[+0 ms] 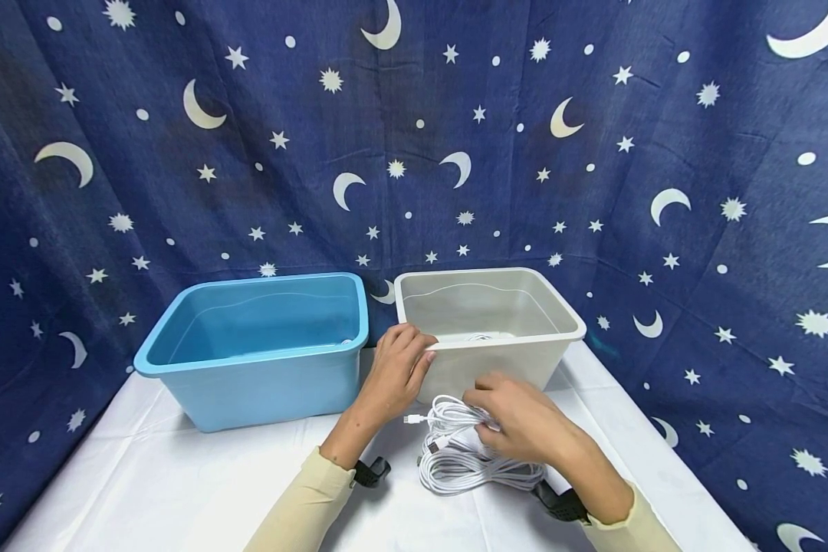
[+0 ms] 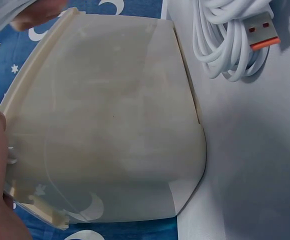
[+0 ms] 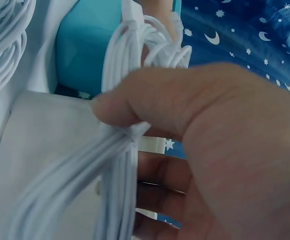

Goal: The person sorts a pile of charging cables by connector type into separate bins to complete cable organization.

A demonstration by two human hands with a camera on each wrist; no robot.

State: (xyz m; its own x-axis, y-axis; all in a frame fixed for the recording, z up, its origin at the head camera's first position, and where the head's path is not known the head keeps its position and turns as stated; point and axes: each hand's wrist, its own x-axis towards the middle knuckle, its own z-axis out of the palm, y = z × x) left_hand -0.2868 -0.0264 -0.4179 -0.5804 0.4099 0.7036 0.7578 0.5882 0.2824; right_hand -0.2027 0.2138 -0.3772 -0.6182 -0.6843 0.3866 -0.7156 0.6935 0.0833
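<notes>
In the head view my left hand [image 1: 395, 376] grips the front rim of a light grey bin [image 1: 469, 369] near its left corner. The left wrist view has the bin's outer wall [image 2: 110, 115] filling its middle. My right hand [image 1: 527, 425] holds a coiled white USB cable [image 1: 447, 414] in front of that bin; the right wrist view shows thumb and fingers around the bundled strands [image 3: 117, 170]. Below it, another coiled white cable [image 1: 455, 474] lies on the table. A USB plug [image 2: 261, 32] shows in the left wrist view.
A blue bin [image 1: 269, 391] stands to the left of the grey one. Something white [image 1: 483, 336] lies inside the grey bin. A white cloth [image 1: 269, 475] covers the table. Behind hangs a dark blue curtain [image 1: 283, 207] with moons and stars.
</notes>
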